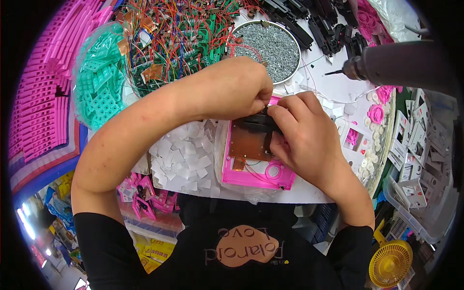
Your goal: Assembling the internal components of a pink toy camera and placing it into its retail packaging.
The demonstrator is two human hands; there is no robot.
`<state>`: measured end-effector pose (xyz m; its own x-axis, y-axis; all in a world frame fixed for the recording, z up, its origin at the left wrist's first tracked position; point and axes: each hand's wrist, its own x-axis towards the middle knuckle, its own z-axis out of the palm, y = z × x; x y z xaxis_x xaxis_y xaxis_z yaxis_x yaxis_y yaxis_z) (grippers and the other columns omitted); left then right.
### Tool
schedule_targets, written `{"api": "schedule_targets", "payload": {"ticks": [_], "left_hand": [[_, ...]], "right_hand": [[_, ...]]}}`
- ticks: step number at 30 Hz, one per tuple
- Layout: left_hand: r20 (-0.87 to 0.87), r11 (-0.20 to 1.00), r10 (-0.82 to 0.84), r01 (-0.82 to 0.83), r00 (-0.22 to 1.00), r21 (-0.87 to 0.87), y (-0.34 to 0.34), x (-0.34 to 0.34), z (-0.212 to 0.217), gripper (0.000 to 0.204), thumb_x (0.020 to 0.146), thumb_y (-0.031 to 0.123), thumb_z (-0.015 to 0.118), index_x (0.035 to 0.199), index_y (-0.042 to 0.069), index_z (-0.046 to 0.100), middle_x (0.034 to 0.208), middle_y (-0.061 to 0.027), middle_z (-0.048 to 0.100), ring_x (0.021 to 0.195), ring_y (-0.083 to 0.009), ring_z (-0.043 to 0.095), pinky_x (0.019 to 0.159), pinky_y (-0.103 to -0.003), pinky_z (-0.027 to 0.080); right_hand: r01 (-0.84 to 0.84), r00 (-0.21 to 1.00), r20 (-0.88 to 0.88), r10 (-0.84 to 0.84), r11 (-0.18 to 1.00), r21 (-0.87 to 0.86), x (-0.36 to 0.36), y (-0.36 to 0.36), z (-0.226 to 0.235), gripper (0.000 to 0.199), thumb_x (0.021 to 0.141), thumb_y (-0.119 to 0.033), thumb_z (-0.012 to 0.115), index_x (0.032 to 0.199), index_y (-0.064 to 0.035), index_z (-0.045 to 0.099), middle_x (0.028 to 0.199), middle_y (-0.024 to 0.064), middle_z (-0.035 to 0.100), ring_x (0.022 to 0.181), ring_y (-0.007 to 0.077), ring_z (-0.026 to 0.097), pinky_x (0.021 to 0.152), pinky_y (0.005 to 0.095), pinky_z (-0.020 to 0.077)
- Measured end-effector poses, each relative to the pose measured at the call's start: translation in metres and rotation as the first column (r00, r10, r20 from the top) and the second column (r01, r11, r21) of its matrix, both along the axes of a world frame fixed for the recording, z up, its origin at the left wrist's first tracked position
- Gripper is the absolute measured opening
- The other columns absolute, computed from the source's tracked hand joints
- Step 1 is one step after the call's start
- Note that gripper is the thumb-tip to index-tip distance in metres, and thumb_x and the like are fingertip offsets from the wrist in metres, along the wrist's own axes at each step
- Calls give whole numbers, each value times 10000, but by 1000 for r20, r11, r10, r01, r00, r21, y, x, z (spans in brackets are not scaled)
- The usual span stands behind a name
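Left of our fingers lies a clear bag of teal parts (99,82). Our left hand (241,89) and right hand (302,133) pinch a black strip (261,123), fingertips pressed together, on the pink frame (256,171). Just beyond our fingers sits a round dish of screws (270,43); right of them hangs a grey screwdriver (396,63).

Your left hand (241,89) and right hand (302,140) are both bare, with no gloves, rings or watch on the fingers (285,108) or further back at the wrists. Back from the fingers, your forearms are uncovered all the way to above the elbows, where short black sleeves (99,237) begin. The sleeves belong to a black T-shirt (193,270), which carries a peach-coloured heart-shaped patch (246,249) with dark lettering on the chest, well behind your fingertips at the lower edge of the view.
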<state>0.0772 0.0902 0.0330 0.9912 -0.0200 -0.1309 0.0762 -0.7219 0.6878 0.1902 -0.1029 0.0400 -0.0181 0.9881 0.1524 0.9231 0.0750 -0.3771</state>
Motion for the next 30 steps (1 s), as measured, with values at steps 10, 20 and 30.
{"api": "schedule_targets", "payload": {"ticks": [10, 20, 30], "left_hand": [[-112, 998, -64, 64, 992, -4, 3, 12, 2, 155, 839, 123, 716, 844, -30, 692, 712, -169, 669, 637, -288, 659, 615, -404, 505], [208, 858, 79, -173, 975, 484, 34, 55, -36, 215, 858, 274, 717, 909, 71, 768, 872, -143, 745, 849, -332, 724, 771, -469, 557], [266, 714, -90, -124, 960, 689, 28, 78, -46, 251, 898, 328, 679, 875, 92, 761, 847, -113, 747, 833, -317, 730, 733, -488, 520]], "right_hand": [[21, 1000, -6, -22, 999, -29, -1, 2, 4, 395, 680, -116, 775, 1033, -12, 631, 980, 112, 609, 955, 314, 592, 805, 401, 546], [301, 846, -532, 29, 797, 523, 70, -37, 33, 321, 897, -107, 698, 1190, 11, 639, 1095, 148, 691, 1022, 264, 664, 889, 398, 546], [-79, 187, -820, 541, 840, 537, 116, 41, 54, 716, 935, -322, 663, 1490, 60, 420, 934, 190, 655, 805, 248, 660, 892, 436, 583]]}}
